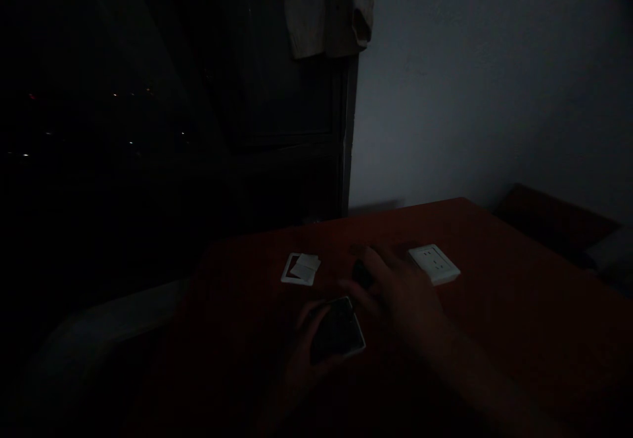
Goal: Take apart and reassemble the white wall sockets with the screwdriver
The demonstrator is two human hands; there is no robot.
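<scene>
My left hand (304, 352) is wrapped round the side of a square, dark-faced piece with a thin white rim (340, 332), low over the table. It looks like a wall-socket part, but the dimness hides its details. To the right, my right hand (403, 289) reaches across with thumb and fingers curled about a small dark object (362, 273), too dark to name. Just beyond that hand lies a white wall socket (435, 264), its slotted face up. Left of the right hand is a white square frame (287, 278), with a white rectangular plate (305, 266) lying across it.
The reddish-brown table (504, 280) stands against a pale wall (469, 95). A dark window (148, 181) with small distant lights is at the left, and a cloth (326, 9) hangs at the top. A brown surface (554, 214) sits behind the table at right.
</scene>
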